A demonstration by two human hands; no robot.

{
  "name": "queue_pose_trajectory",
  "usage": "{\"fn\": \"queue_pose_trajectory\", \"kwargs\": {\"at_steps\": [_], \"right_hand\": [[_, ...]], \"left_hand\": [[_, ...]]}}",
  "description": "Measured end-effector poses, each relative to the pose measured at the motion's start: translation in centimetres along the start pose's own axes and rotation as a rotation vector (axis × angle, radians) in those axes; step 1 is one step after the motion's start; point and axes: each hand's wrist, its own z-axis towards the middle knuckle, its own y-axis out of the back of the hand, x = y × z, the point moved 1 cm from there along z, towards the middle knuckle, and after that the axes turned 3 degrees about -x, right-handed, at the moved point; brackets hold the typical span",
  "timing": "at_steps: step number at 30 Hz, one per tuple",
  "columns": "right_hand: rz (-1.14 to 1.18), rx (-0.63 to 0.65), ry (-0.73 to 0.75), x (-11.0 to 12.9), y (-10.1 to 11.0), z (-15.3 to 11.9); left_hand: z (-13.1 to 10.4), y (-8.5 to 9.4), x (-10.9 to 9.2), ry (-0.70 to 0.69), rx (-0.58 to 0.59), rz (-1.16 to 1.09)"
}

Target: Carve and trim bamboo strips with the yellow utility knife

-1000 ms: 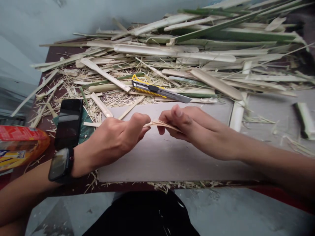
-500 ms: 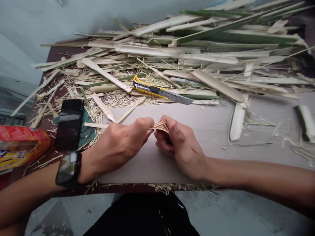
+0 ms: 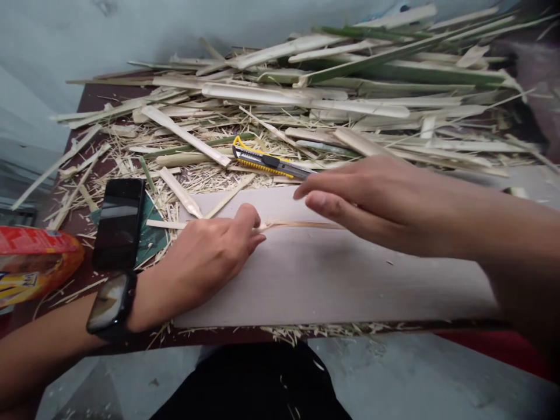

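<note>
on board (image 3: 332, 280): left hand (image 3: 210, 256) pinning bamboo strip (image 3: 301, 224); right hand (image 3: 371, 198) hovering, fingers extended.

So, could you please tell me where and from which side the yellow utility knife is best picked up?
Take the yellow utility knife by its yellow handle, coming from above on the left. It lies flat on the bamboo strips, its blade end pointing right under the right hand, so the handle is the safer, freer part.

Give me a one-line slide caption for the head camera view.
Left hand pins a thin bamboo strip on a board while the right hand hovers open near a yellow utility knife.
</note>
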Motion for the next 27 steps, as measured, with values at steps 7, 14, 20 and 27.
{"fn": "queue_pose_trajectory", "kwargs": {"at_steps": [7,14,20,27], "right_hand": [[-0.485,-0.035,-0.082,-1.2,-2.4,5.1],[-0.56,0.033,-0.104,-1.7,-4.4,9.1],[-0.388,-0.083,-0.119,-1.4,-3.1,8.4],[0.486,-0.448,-0.114,2.4,-0.7,5.5]], "left_hand": [[-0.2,-1.2,-1.0,-0.146,-0.024,-0.055],[-0.5,-1.5,-1.1,-0.09,-0.069,-0.299],[-1.2,-1.9,-0.9,-0.176,-0.136,-0.312],[-1.0,-1.9,-0.8,-0.252,-0.008,-0.312]]}}
